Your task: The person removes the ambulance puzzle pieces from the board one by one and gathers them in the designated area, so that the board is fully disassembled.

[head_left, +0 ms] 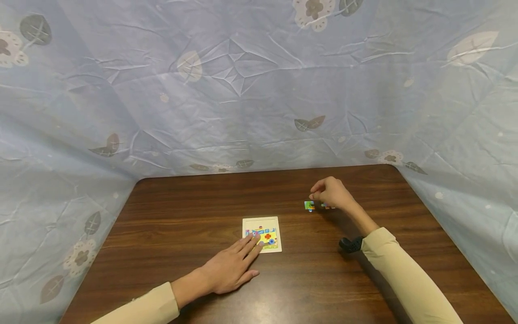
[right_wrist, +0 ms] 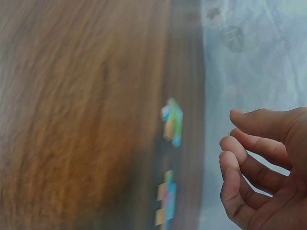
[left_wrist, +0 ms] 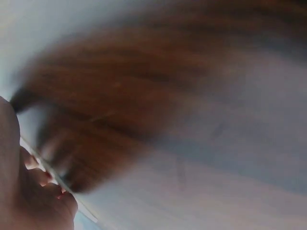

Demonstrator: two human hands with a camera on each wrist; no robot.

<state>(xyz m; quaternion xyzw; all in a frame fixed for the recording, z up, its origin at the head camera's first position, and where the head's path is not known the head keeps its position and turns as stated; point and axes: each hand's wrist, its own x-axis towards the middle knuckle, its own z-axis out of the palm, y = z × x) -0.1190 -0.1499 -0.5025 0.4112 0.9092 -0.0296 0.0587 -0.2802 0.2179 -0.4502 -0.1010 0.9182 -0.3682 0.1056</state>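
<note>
Table: wood runs btwn tray & far edge; cloth hangs along it. Tray, nr ctr, holds red-cross van puzzle. L hand, fingers near straight, rests on tray's near L corner, gripping nothing. R hand, half-curled, thumb apart, nothing seen in it, hovers by loose pcs twd far R corner, partly hiding them.

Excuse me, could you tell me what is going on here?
The person's left hand rests partly on a square, cream-framed puzzle board picturing a vehicle with a red cross. The right hand, holding nothing visible, hovers near small, multicoloured loose pieces on the dark brown wood-grain table.
</note>
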